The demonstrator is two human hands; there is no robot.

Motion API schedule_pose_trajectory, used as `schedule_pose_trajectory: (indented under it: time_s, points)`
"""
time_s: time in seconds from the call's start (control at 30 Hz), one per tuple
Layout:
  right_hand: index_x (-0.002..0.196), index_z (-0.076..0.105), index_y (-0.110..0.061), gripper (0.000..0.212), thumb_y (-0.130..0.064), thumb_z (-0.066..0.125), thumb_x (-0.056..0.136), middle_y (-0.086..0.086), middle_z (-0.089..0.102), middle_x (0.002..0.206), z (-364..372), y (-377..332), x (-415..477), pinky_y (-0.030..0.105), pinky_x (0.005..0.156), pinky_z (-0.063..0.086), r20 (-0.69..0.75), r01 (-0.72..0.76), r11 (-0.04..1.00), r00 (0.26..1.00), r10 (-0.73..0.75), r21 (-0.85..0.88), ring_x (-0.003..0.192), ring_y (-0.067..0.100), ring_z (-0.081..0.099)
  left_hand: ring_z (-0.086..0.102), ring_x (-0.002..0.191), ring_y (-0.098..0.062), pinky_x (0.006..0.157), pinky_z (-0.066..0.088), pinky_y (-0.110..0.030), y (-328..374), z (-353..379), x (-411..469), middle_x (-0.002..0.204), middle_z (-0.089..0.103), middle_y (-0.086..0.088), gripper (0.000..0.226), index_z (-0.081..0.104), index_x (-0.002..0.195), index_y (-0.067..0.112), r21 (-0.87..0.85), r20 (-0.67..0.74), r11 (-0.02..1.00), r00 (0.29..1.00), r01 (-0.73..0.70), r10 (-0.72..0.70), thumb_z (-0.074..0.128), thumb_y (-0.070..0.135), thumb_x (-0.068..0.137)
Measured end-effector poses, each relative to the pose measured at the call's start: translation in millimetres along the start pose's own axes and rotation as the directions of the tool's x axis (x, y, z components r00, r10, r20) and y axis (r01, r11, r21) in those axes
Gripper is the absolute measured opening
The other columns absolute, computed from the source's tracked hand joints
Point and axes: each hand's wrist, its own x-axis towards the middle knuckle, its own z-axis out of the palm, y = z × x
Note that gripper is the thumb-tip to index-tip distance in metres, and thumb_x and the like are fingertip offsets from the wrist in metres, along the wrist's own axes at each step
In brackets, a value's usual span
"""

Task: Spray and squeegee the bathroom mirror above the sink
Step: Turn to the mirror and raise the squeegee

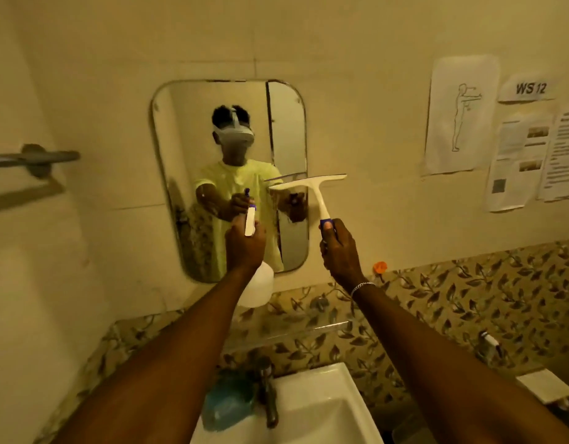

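A rounded mirror (187,129) hangs on the wall above the white sink (321,408). My left hand (243,243) grips a white spray bottle (257,286) by its neck, with the nozzle raised toward the lower middle of the mirror. My right hand (339,248) holds a white squeegee (312,187) by its purple-ended handle. The squeegee blade is level and lies at the mirror's right edge, about halfway up. Whether the blade touches the glass is unclear. The mirror reflects a person in a yellow shirt.
A grey towel bar (33,158) juts out at the left. Paper sheets (459,113) are stuck on the wall at the right. A tap (268,395) and a blue object (225,405) sit at the sink's left. A glass shelf (302,331) runs below the mirror.
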Motion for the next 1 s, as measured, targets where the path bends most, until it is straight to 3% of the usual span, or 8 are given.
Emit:
schedule_pose_trajectory:
  time_s: [0.17, 0.23, 0.37, 0.53, 0.6, 0.7, 0.83, 1.0]
  points:
    - [0.106, 0.059, -0.019, 0.023, -0.031, 0.041, 0.113, 0.000, 0.058, 0.080, 62.3, -53.1, 37.1, 0.040, 0.066, 0.045, 0.024, 0.098, 0.993, 0.995, -0.100, 0.064, 0.072, 0.023, 0.054, 0.055, 0.067, -0.008, 0.067, 0.047, -0.028, 11.1, -55.2, 56.5, 0.084, 0.060, 0.003, 0.020, 0.067, 0.110, 0.007, 0.029, -0.117, 0.999, 0.993, -0.020, 0.024, 0.065, 0.015, 0.092]
    - [0.110, 0.061, -0.017, 0.025, -0.031, 0.040, 0.113, -0.005, 0.060, 0.083, 82.4, -75.3, 50.8, 0.036, 0.067, 0.047, 0.004, 0.165, 0.983, 0.986, -0.166, 0.086, 0.073, 0.020, 0.055, 0.057, 0.071, -0.007, 0.064, 0.047, -0.022, 19.6, -74.7, 79.3, 0.087, 0.064, 0.003, 0.022, 0.067, 0.110, 0.009, 0.043, -0.133, 0.994, 0.986, -0.097, 0.102, 0.065, 0.024, 0.094]
    - [0.115, 0.060, -0.008, 0.032, -0.031, 0.038, 0.114, 0.003, 0.062, 0.086, 110.6, -107.4, 69.6, 0.045, 0.067, 0.052, -0.035, 0.233, 0.966, 0.972, -0.230, 0.113, 0.075, 0.025, 0.058, 0.058, 0.068, 0.002, 0.059, 0.045, -0.015, 30.7, -94.8, 109.5, 0.074, 0.059, 0.019, 0.024, 0.071, 0.103, 0.017, 0.033, -0.172, 0.984, 0.969, -0.175, 0.178, 0.063, 0.038, 0.096]
    - [0.113, 0.061, -0.006, 0.033, -0.030, 0.039, 0.114, 0.000, 0.061, 0.081, 131.5, -125.0, 80.0, 0.040, 0.063, 0.050, -0.116, 0.267, 0.955, 0.961, -0.253, 0.129, 0.070, 0.017, 0.057, 0.054, 0.057, 0.001, 0.047, 0.036, -0.005, 15.8, -96.7, 109.5, 0.064, 0.051, 0.025, 0.035, 0.075, 0.103, 0.016, 0.068, -0.236, 0.993, 0.966, -0.094, 0.107, 0.059, 0.047, 0.096]
    - [0.114, 0.061, -0.003, 0.035, -0.030, 0.038, 0.114, 0.009, 0.066, 0.086, 136.3, -126.0, 81.1, 0.050, 0.069, 0.056, -0.125, 0.257, 0.961, 0.962, -0.244, 0.103, 0.076, 0.026, 0.062, 0.056, 0.060, -0.001, 0.046, 0.040, -0.007, -4.5, -91.1, 96.8, 0.067, 0.054, 0.022, 0.038, 0.072, 0.104, 0.016, 0.037, -0.209, 0.999, 0.978, -0.016, 0.023, 0.062, 0.051, 0.093]
    - [0.118, 0.061, -0.001, 0.037, -0.030, 0.038, 0.114, 0.023, 0.069, 0.099, 142.0, -124.3, 75.7, 0.062, 0.082, 0.058, -0.121, 0.240, 0.968, 0.966, -0.230, 0.076, 0.089, 0.043, 0.067, 0.061, 0.069, -0.008, 0.053, 0.047, -0.022, -37.9, -81.4, 66.8, 0.073, 0.056, 0.014, 0.039, 0.066, 0.099, 0.016, -0.022, -0.168, 0.991, 0.977, 0.132, -0.134, 0.065, 0.054, 0.089]
    - [0.121, 0.062, 0.000, 0.037, -0.028, 0.039, 0.114, 0.026, 0.068, 0.100, 145.5, -119.6, 67.3, 0.061, 0.079, 0.058, -0.126, 0.236, 0.969, 0.966, -0.226, 0.071, 0.084, 0.035, 0.064, 0.068, 0.077, -0.025, 0.063, 0.057, -0.033, -59.4, -75.1, 36.2, 0.074, 0.059, 0.007, 0.036, 0.072, 0.106, 0.012, -0.031, -0.179, 0.988, 0.972, 0.148, -0.151, 0.066, 0.045, 0.092]
    - [0.122, 0.060, 0.004, 0.037, -0.026, 0.039, 0.114, 0.029, 0.066, 0.100, 142.9, -115.6, 65.0, 0.061, 0.078, 0.058, -0.120, 0.208, 0.974, 0.973, -0.197, 0.086, 0.087, 0.045, 0.065, 0.065, 0.065, -0.012, 0.055, 0.053, -0.029, -69.6, -74.2, 15.2, 0.071, 0.065, -0.001, 0.028, 0.061, 0.077, 0.026, -0.087, -0.161, 0.976, 0.964, 0.198, -0.210, 0.066, 0.050, 0.091]
